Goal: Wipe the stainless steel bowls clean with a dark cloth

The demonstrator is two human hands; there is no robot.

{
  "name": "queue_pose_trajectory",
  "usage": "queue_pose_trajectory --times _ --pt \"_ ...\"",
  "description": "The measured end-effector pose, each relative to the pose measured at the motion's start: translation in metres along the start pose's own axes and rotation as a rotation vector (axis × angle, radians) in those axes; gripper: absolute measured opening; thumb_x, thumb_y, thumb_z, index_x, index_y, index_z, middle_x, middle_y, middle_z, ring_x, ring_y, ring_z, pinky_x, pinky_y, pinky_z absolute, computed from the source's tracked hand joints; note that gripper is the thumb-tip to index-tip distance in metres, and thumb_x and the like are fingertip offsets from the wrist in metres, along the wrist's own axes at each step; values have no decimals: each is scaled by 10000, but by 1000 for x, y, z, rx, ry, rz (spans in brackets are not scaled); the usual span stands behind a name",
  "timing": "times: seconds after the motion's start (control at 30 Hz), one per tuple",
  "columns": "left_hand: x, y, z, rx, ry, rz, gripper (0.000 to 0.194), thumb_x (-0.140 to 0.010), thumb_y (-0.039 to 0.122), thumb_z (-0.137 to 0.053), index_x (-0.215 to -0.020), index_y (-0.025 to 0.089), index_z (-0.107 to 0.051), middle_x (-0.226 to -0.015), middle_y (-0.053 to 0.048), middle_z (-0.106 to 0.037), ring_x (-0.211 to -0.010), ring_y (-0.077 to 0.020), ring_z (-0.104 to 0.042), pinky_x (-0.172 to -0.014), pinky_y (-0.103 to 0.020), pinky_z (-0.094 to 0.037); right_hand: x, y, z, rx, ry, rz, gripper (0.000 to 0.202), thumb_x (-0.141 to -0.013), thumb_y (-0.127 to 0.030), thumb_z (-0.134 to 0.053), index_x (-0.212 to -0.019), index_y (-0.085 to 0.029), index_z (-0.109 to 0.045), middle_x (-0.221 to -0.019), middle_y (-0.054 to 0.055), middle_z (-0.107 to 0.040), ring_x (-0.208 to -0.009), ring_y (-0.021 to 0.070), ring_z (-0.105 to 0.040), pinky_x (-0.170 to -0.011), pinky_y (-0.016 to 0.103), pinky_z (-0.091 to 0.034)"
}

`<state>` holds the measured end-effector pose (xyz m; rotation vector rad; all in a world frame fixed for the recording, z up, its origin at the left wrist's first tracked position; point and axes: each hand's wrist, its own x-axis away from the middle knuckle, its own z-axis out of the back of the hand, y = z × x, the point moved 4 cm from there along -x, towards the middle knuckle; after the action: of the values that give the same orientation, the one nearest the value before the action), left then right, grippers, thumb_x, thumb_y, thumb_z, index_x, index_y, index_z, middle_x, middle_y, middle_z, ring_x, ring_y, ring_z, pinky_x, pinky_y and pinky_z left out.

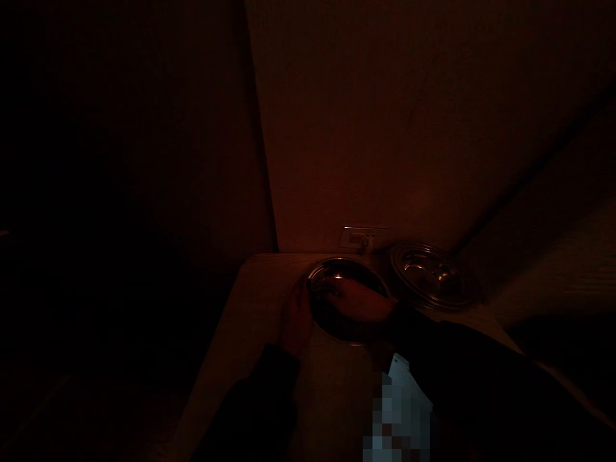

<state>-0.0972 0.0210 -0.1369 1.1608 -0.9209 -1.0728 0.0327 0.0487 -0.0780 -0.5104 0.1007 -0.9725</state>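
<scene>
The scene is very dark. A round, shiny metal pot (342, 261) stands on a wooden table, its mouth facing up. My left hand (295, 322) is closed against the left side of its rim, steadying it. Inside the mouth is my right hand (359, 300), reaching in from the right with its fingers bent down towards the inner left side. Whatever those fingers hold, if anything, is lost in shadow, as are the pot's contents. A round metal lid (428, 276) rests to the right of the pot, close to the wall.
Behind the pot, a wall socket (353, 237) has a plug in it. The pale table top (250, 308) has a rounded back left corner and meets the wall at the back. A pale, pixelated patch (407, 410) lies low, by my right sleeve.
</scene>
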Motion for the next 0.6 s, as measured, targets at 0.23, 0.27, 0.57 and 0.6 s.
queue_pose_trajectory --times 0.23,0.27,0.57,0.6 --pt "2 8 2 12 -17 -3 435 -971 221 -357 -1308 37 -561 -1360 -169 -578 -1260 -240 -546 -1112 -372 -363 17 -4 8 -26 -15 1 443 -889 -236 -520 -1312 -108 -551 -1308 206 -602 -1218 319 -563 -1048 461 -389" --pt "2 7 2 13 -13 -3 437 -970 234 -365 -1310 41 -561 -1352 -166 -585 -1251 -244 -552 -1104 -378 -370 18 -8 6 -57 -38 17 447 -886 -274 -538 -1303 -116 -565 -1319 189 -600 -1223 311 -560 -1053 449 -393" --pt "0 2 2 43 2 -37 404 -960 253 -382 -1258 84 -595 -1312 -140 -620 -1214 -225 -577 -1073 -349 -396 16 -4 7 -241 -179 130 416 -968 -268 -326 -1224 -172 -640 -1211 90 -687 -1169 210 -615 -988 388 -485" --pt "0 3 2 47 5 -31 403 -960 253 -380 -1255 83 -594 -1308 -141 -622 -1210 -224 -579 -1071 -348 -398 16 -5 3 -226 -172 146 373 -942 -250 -394 -1190 -168 -661 -1243 101 -669 -1206 223 -588 -1044 401 -439"
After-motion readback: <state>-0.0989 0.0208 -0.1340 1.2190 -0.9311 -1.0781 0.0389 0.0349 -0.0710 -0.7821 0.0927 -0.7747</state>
